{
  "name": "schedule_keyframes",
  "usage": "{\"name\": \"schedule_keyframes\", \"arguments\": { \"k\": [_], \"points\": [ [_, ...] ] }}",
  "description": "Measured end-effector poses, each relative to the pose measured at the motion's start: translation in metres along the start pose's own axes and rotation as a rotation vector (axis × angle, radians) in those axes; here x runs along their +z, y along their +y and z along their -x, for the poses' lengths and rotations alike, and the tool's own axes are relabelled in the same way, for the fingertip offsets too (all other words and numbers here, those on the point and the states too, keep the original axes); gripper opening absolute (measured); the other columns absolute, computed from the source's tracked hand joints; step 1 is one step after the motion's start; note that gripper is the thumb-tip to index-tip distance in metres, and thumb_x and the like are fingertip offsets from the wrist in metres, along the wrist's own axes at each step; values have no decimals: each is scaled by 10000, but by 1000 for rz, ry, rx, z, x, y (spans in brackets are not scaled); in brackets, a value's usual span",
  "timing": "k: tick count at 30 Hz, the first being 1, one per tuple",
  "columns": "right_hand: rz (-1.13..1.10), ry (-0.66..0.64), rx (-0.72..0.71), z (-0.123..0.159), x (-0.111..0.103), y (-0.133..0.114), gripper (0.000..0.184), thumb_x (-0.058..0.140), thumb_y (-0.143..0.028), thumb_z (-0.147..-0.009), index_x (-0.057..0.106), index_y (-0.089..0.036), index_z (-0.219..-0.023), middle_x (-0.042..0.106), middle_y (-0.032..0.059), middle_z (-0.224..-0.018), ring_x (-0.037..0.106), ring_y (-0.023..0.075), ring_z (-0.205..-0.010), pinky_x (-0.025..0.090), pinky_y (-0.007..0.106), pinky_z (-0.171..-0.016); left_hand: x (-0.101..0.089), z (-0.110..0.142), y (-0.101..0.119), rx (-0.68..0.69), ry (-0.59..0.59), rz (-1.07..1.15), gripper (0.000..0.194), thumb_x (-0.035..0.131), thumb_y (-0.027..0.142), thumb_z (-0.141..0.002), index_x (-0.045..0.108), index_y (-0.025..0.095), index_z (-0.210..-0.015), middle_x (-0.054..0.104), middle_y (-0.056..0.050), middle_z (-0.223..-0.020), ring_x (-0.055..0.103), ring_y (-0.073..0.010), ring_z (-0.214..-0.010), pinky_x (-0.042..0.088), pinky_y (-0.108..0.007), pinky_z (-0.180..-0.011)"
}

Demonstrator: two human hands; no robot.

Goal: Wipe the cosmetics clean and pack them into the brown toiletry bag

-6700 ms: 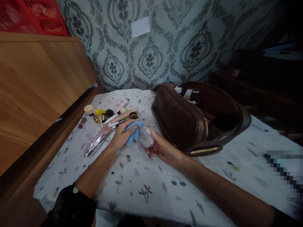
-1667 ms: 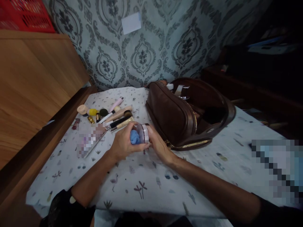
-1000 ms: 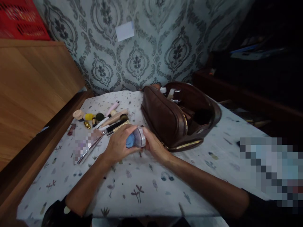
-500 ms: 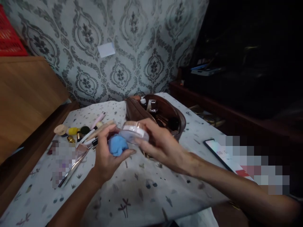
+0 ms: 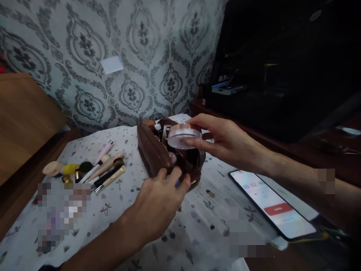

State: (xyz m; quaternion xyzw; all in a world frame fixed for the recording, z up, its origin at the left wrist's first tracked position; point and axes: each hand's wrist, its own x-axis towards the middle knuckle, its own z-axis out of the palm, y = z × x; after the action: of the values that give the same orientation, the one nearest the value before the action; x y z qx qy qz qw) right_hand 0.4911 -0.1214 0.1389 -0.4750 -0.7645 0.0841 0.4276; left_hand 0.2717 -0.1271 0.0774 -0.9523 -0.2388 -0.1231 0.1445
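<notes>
Room, home type, judging by its furnishings. Damask-patterned wallpaper [image 5: 129,56] is facing me, 11 to 12 o'clock. Palm-printed cloth [image 5: 194,241] is spreading before me. Wooden panel [image 5: 25,101] is standing at 10. Make-up brushes [image 5: 108,165] are lying between 10 and 11. Brown bag [image 5: 152,152] is sitting open at 12. Phone [image 5: 273,203] is glowing at 2.

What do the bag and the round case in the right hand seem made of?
Bag: brown leather or imitation leather, softly shiny, judging by its smooth, rounded panel.
Round case: probably glossy plastic; its rim looks see-through and catches light.
</notes>
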Motion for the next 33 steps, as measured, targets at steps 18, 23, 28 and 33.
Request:
{"name": "schedule_keyframes", "arguments": {
  "k": [18, 23, 28, 33],
  "points": [
    [116, -505, -162, -15, 19, 21, 78, 744, -170, -814, 709, -234, -839, 660, 14, -812, 573, 201, -791, 395, 331, -719, 21, 21, -7, 103, 107, -109, 598, 564, 166, -834, 524, 287, -1418, 611, -150, -1332, 657, -280, -895, 561, -315, -476],
    [264, -685, -168, -15, 24, 18, 118, 710, -200, -868, 711, -193, -986, 669, 50, -860, 584, 220, -851, 403, 346, -752, 16, 18, -5, 106, 111, -144, 534, 536, 146, -850, 572, 271, -1369, 617, -141, -1306, 656, -247, -852, 555, -288, -485],
    [350, -814, -147, -20, 21, 6, 125, 668, -194, -909, 689, -121, -1008, 669, 82, -919, 562, 196, -850, 384, 340, -774, 14, 21, -5, 102, 73, -167, 560, 518, 126, -884, 522, 282, -1422, 579, -129, -1360, 652, -226, -910, 563, -261, -547],
    [357, -998, -154, -25, 24, -1, 199, 579, -96, -899, 641, -132, -713, 617, 24, -765, 488, 122, -663, 328, 310, -668, 17, 23, -7, 111, 108, -144, 564, 481, 94, -875, 534, 266, -1410, 554, -144, -1384, 649, -240, -901, 567, -287, -531]
  ]
}}
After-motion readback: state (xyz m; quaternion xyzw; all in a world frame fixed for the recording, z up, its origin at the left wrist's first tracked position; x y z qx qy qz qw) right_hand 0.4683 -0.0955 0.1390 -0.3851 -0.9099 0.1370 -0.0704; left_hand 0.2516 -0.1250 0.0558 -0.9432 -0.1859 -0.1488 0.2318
